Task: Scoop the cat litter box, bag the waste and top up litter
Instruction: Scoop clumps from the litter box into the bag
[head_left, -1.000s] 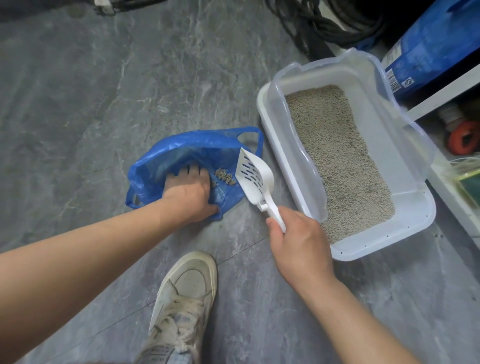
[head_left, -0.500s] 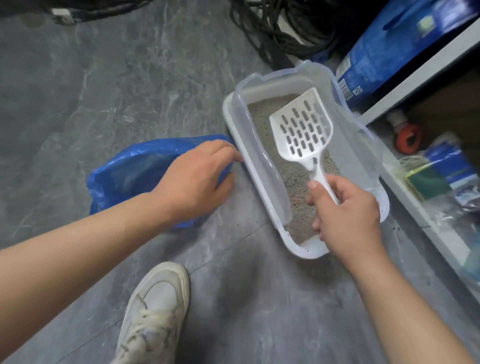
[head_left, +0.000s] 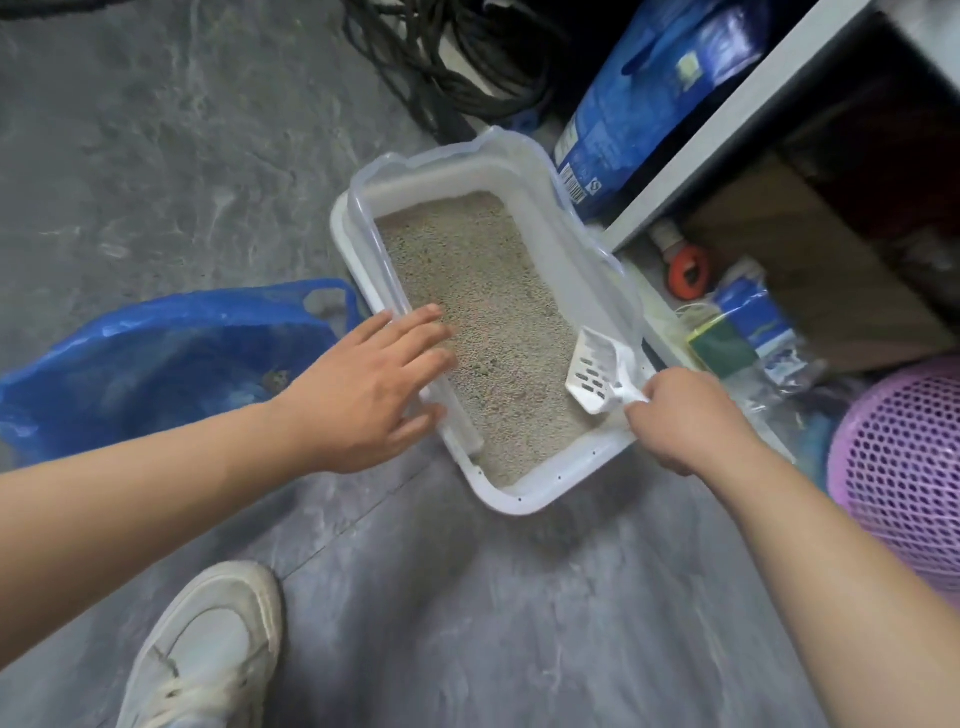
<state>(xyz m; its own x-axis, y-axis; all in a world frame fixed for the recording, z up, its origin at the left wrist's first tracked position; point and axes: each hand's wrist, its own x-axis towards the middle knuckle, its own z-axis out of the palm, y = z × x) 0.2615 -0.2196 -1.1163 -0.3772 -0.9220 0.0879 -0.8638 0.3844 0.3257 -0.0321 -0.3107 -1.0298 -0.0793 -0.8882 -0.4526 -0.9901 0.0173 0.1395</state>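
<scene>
Our right hand (head_left: 680, 421) grips the white scoop (head_left: 602, 371), lowered into the litter box (head_left: 524, 499) on the floor; our left hand (head_left: 374, 384), fingers spread, rests across its near-left wall beside the blue bag (head_left: 156, 353).

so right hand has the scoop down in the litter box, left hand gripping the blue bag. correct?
Not quite. The head view shows the left hand open on the litter box rim, not gripping the blue bag. The right hand does hold the scoop in the box.

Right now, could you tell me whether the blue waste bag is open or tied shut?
Open. The blue waste bag lies on the floor with its mouth spread and its handle loop loose; a few clumps show inside it.
</scene>
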